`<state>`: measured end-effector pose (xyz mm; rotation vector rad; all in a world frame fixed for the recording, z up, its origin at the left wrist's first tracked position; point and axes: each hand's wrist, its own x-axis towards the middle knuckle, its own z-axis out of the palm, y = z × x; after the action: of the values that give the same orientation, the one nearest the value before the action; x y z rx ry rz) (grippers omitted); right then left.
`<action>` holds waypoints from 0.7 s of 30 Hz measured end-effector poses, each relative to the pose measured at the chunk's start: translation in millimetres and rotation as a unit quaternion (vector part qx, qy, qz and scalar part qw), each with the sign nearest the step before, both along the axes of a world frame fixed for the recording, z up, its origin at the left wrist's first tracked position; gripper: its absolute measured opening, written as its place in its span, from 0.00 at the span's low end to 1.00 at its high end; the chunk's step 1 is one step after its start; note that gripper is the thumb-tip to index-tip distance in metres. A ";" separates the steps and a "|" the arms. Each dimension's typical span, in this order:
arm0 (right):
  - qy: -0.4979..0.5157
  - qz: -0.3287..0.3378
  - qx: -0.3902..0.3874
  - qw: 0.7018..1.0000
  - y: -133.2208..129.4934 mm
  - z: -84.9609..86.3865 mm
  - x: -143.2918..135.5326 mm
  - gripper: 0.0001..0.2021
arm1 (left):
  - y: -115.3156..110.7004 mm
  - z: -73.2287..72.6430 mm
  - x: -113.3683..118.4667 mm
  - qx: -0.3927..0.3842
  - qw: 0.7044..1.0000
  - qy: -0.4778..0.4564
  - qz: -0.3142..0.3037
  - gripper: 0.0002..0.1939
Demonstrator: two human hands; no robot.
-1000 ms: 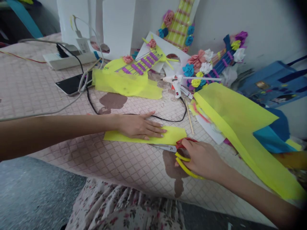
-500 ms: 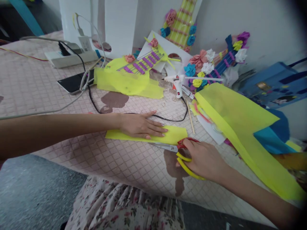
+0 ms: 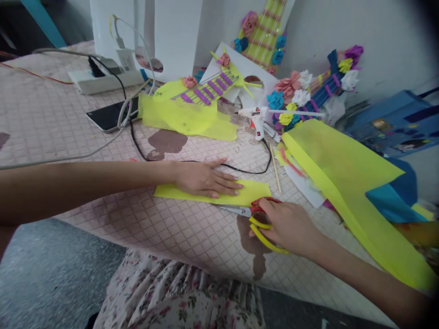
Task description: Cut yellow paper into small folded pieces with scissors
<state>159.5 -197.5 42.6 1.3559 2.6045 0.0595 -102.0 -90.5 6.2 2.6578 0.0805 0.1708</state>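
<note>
My left hand (image 3: 207, 179) lies flat with fingers stretched out, pressing on a folded strip of yellow paper (image 3: 255, 191) near the table's front edge. A pair of scissors (image 3: 240, 210) with one red and one yellow handle is in my right hand (image 3: 288, 224). Their blades lie along the strip's near edge, pointing left; the tips partly slip under or beside the paper, and I cannot tell which. My right fingers wrap round the handles, some of them hidden.
Behind the strip sit a white glue gun (image 3: 257, 123) with a black cord, a wooden stick (image 3: 275, 167) and a phone (image 3: 111, 114). A power strip (image 3: 103, 80) is at the back left. A large yellow sheet (image 3: 343, 183) covers the right side. Flower-trimmed paper guitars (image 3: 206, 89) stand behind.
The whole view has shifted slightly. The scissors and my right hand have moved a little to the left along the strip's edge. My left hand stays flat on the paper.
</note>
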 end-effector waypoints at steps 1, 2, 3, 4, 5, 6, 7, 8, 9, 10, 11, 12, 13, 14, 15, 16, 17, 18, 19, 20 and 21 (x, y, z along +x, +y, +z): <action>-0.004 0.001 0.002 1.000 -0.4 -0.2 0.5 0.24 | -0.1 0.1 0.1 -0.005 1.000 -0.002 0.001 0.25; -0.006 0.000 0.006 1.000 -0.8 -0.4 0.9 0.24 | -0.2 0.3 0.2 -0.010 1.000 0.000 0.003 0.25; -0.008 -0.003 0.009 1.000 -1.2 -0.6 1.0 0.24 | -0.5 0.6 0.3 -0.015 1.000 0.005 0.005 0.25; -0.009 -0.007 0.010 1.000 -1.6 -0.6 0.8 0.25 | -0.8 1.1 0.4 -0.019 1.000 0.009 0.006 0.25; -0.009 -0.011 0.012 1.000 -1.8 -0.7 0.4 0.25 | -1.2 1.7 0.4 -0.022 1.000 0.011 0.007 0.25; -0.010 -0.015 0.012 1.000 -1.9 -0.6 -0.2 0.25 | -1.5 2.4 0.3 -0.025 1.000 0.010 0.010 0.25; -0.011 -0.019 0.012 1.000 -1.8 -0.5 -0.9 0.26 | -1.7 3.0 0.2 -0.028 0.999 0.008 0.013 0.25; -0.011 -0.023 0.012 1.000 -1.7 -0.4 -1.8 0.26 | -1.9 3.6 0.1 -0.031 0.999 0.006 0.017 0.25; -0.010 -0.025 0.012 1.000 -1.5 -0.4 -2.7 0.25 | -2.0 4.0 -0.1 -0.033 0.999 0.006 0.020 0.25; -0.009 -0.028 0.012 1.000 -1.2 -0.3 -3.7 0.25 | -2.1 4.2 -0.2 -0.034 0.999 0.006 0.022 0.25; -0.006 -0.030 0.011 0.999 -0.9 -0.3 -4.7 0.25 | -2.1 4.2 -0.3 -0.033 0.999 0.005 0.023 0.25; -0.004 -0.031 0.010 0.999 -0.6 -0.3 -5.9 0.24 | -2.1 4.0 -0.4 -0.030 0.999 0.002 0.022 0.25; -0.002 -0.030 0.008 0.999 -0.3 -0.3 -7.2 0.24 | -2.1 3.7 -0.4 -0.026 0.999 -0.001 0.021 0.25; -0.001 -0.030 0.007 1.000 0.0 -0.3 -8.7 0.24 | -2.1 3.3 -0.4 -0.021 1.000 -0.001 0.019 0.25; 0.000 -0.028 0.005 1.000 0.3 -0.2 -10.2 0.24 | -2.2 2.9 -0.4 -0.018 1.000 0.004 0.017 0.25; 0.000 -0.027 0.003 1.000 0.6 -0.1 -11.7 0.24 | -2.4 2.6 -0.3 -0.016 1.000 0.012 0.018 0.25; -0.001 -0.026 0.002 1.000 1.0 0.0 -13.2 0.24 | -2.6 2.5 -0.2 -0.017 0.999 0.024 0.020 0.26; -0.002 -0.025 0.001 1.000 1.3 0.1 -14.6 0.24 | -2.8 2.6 -0.1 -0.019 0.999 0.035 0.024 0.26; -0.003 -0.024 0.001 1.000 1.6 0.2 -15.6 0.24 | -3.0 2.8 0.0 -0.021 0.998 0.043 0.028 0.26; -0.004 -0.023 -0.001 1.000 1.8 0.2 -16.3 0.24 | -3.1 3.0 0.1 -0.022 0.998 0.046 0.030 0.25; -0.006 -0.022 -0.002 1.000 1.9 0.2 -16.6 0.24 | -3.3 3.4 0.2 -0.021 0.998 0.046 0.030 0.25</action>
<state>142.9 -195.7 42.9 1.4058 2.5634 0.0541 -101.9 -93.9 9.5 2.6214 0.1913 0.0664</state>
